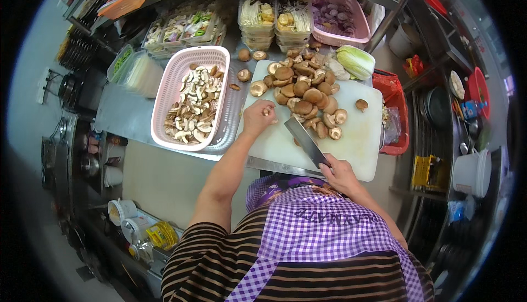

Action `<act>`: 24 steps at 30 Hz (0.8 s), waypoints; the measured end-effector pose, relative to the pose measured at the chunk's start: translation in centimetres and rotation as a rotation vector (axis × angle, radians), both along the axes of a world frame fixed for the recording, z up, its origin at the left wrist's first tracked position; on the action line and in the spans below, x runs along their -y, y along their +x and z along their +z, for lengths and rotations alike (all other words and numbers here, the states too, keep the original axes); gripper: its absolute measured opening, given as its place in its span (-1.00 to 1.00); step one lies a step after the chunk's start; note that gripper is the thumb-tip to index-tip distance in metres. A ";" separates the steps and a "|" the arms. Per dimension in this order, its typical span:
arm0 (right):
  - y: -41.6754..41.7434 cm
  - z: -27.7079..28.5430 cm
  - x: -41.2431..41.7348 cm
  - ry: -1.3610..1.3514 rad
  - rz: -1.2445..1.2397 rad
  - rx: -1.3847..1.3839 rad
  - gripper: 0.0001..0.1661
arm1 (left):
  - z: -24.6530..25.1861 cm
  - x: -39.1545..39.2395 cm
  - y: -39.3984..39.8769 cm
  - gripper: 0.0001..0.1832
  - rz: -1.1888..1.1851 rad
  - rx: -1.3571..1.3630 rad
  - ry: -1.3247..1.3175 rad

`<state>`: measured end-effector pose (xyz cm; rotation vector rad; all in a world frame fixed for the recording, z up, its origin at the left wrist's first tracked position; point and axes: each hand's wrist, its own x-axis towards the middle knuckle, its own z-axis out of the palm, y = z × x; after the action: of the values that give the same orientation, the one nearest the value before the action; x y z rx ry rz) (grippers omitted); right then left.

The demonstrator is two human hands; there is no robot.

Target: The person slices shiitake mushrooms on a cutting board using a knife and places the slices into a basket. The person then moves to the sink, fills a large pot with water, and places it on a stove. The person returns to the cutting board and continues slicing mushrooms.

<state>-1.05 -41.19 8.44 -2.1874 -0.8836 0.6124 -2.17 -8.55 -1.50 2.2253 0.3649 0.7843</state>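
My right hand (341, 173) grips the handle of a cleaver (306, 142), whose blade slants up to the left over the white cutting board (358, 153). Over the board's left part, my left hand (258, 117) is closed around small pale pieces, seemingly mushroom. A pile of whole shiitake mushrooms (312, 95) lies on the board beyond the blade, and one lone mushroom (361, 104) lies to its right. Left of the board, a pink plastic basket (158, 112) holds cut mushrooms (193, 108). A few mushrooms (243, 75) rest on the metal surface between basket and board.
A napa cabbage (356, 62) lies at the board's back right corner. Behind stand stacked clear containers of vegetables (257, 15) and a pink basket of sliced onion (362, 26). A red bin (401, 125) stands right of the board. A metal shelf post (391, 18) rises at the back right.
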 end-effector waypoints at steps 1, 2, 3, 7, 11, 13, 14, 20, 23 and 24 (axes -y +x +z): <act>-0.2 -0.2 -0.4 -0.001 -0.012 0.010 -0.78 | 0.7 -0.2 0.2 -0.85 0.014 0.028 -0.063; -0.4 -0.5 -0.8 -0.003 -0.022 0.019 -0.78 | 1.6 -0.8 0.2 -0.86 0.060 0.053 -0.071; -0.7 -0.6 -1.2 -0.002 -0.028 0.027 -0.77 | 3.1 -1.7 -0.1 -0.88 0.112 0.076 -0.077; -1.5 -0.3 -2.9 -0.046 -0.045 0.047 -0.71 | 10.3 -8.6 -1.3 -0.87 0.262 0.249 -0.092; -2.1 -1.0 -4.9 -0.097 -0.058 0.083 -0.64 | 8.2 -18.3 -2.4 -0.80 0.303 0.012 0.058; -2.3 -1.4 -5.5 -0.109 -0.079 0.095 -0.62 | 8.7 -18.9 -2.1 -0.75 0.276 -0.049 0.217; -2.4 -1.5 -5.7 -0.104 -0.092 0.103 -0.62 | 8.5 -18.3 -1.8 -0.71 0.273 0.022 0.365; -3.3 -1.0 -6.3 -0.165 -0.175 0.023 -0.60 | 5.1 -9.1 2.5 -0.50 -0.045 -0.393 0.121; -3.7 -1.3 -6.6 -0.171 -0.191 0.033 -0.61 | -0.3 -9.6 3.9 -0.50 0.120 -0.609 0.290; -4.1 -1.6 -6.3 -0.174 -0.205 0.040 -0.61 | -0.2 -9.0 4.3 -0.51 0.189 -0.703 0.343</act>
<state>-5.12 -34.87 6.86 -2.4171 -0.6354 0.5643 2.12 0.49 -1.71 2.7809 0.8353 0.1240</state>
